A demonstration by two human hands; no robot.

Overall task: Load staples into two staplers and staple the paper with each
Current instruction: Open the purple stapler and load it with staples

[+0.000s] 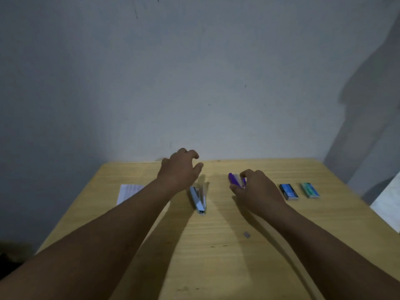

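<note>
The right hand (257,191) sits just right of the frame's centre, fingers curled round a small purple stapler (236,180) and gripping it at its near end; only the stapler's far tip shows past the knuckles, so whether it is hinged open I cannot tell. The left hand (179,169) hangs left of centre above the table, fingers loosely bent and spread, holding nothing; directly below it, towards the lower middle, lies the silver stapler (199,199), its top arm swung apart from the base in a narrow V, the magazine seemingly exposed. Further left, partly under the left forearm, a sheet of printed paper (128,192) lies flat on the wooden table (216,256); to the right of the right hand sit a dark blue staple box (288,192) and, beside it, a teal staple box (310,190), apart from each other. A small grey scrap, perhaps a strip of staples (247,234), lies alone in the lower centre; it is too small to be sure.

Both staplers are likely light, rigid and smooth; the purple one is best pinched across its sides, leaving the top free to hinge; the silver one is best held by the base. Staple strips are brittle and break if bent; take them by the long edges.
</note>
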